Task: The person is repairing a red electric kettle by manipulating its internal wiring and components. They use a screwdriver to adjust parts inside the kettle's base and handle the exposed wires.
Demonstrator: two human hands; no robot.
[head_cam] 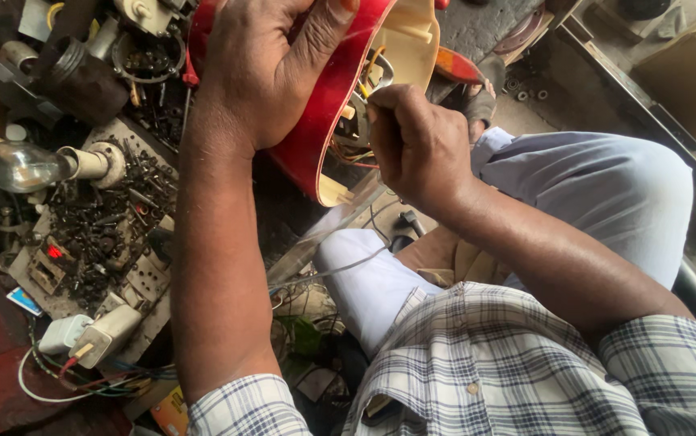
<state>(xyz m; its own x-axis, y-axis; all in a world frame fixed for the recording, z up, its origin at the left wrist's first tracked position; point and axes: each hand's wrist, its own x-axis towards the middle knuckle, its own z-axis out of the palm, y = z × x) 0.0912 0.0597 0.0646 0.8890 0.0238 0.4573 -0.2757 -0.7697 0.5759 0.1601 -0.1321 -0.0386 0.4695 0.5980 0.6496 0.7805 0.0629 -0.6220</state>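
Head view: at left of the frame, a tray (150, 278) holds dark screws (98, 218). Top centre, the left hand (263, 69) wraps its fingers around a red casing (324, 105). The right hand (417, 141), fingers curled tight, pinches something too small to tell inside the casing's cream interior, among wires (364, 85).

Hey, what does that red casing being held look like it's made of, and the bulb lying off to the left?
The red casing looks like glossy moulded plastic: smooth shine outside, a cream inner wall with thin ribs. The left hand grips it; the right hand works at wires inside. The bulb seems to be clear glass, going by its bright reflections, on a pale holder that may be ceramic or plastic.
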